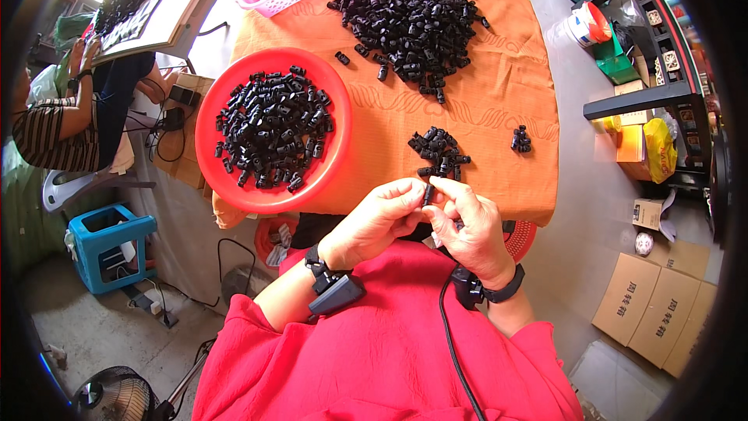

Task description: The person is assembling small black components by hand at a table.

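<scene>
Small black plastic clip (pixel 428 193), oblong, standing upright. Left hand (pixel 379 221) and right hand (pixel 469 226) both pinching it, fingers curled closed (just above orange tabletop (pixel 499 101) edge).

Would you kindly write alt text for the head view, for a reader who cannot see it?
The left hand and right hand together pinch one small black plastic piece at the near edge of an orange-clothed table. A round red plastic bowl and loose piles hold more.
</scene>
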{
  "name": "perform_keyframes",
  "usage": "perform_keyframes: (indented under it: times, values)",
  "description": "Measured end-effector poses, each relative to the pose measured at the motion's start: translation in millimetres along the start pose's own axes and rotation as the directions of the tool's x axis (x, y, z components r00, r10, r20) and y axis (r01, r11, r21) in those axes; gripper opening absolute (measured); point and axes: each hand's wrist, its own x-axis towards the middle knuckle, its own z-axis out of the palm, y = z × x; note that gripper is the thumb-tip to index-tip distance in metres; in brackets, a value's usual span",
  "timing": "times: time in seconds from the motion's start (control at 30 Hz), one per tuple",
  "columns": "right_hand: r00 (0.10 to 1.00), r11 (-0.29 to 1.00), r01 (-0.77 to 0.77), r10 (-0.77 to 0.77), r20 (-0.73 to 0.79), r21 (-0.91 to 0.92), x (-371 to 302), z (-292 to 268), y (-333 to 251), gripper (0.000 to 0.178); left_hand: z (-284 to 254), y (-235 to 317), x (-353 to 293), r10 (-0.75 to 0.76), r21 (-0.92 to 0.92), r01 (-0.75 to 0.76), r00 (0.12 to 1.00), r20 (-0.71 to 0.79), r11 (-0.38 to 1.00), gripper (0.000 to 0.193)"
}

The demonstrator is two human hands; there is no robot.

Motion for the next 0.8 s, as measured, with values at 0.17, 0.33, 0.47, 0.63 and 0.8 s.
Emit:
perform_keyframes:
  times: [0.17, 0.33, 0.47, 0.63, 0.8]
  values:
    - [0.992, 0.985, -0.123, 0.127, -0.025, 0.124, -0.1, 2.6, -4.9, 0.029, -7.5, -8.8, 2.8, 0.030, -0.022, -0.031, 0.999, -0.021, 0.999, 0.022]
    - [0.965, 0.948, -0.246, 0.260, -0.045, 0.203, 2.9, 3.4, -12.3, 0.016, -10.3, -11.6, 3.8, 0.071, 0.023, -0.072, 0.997, 0.041, 0.997, 0.019]
    - [0.978, 0.973, -0.198, 0.204, -0.046, 0.115, 5.7, 3.6, -10.6, 0.010, -11.8, -12.4, 3.4, 0.058, 0.052, -0.060, 0.997, 0.042, 0.997, 0.020]
    - [0.975, 0.970, -0.217, 0.221, -0.024, 0.106, 2.8, 7.4, -4.3, 0.010, -13.6, -17.9, 3.9, 0.084, 0.065, -0.086, 0.996, 0.024, 0.994, 0.018]
    - [0.921, 0.907, -0.357, 0.381, -0.078, 0.223, 6.6, 7.9, -10.6, 0.011, -6.6, -11.3, 1.2, 0.061, 0.090, -0.061, 0.998, 0.002, 0.994, 0.018]
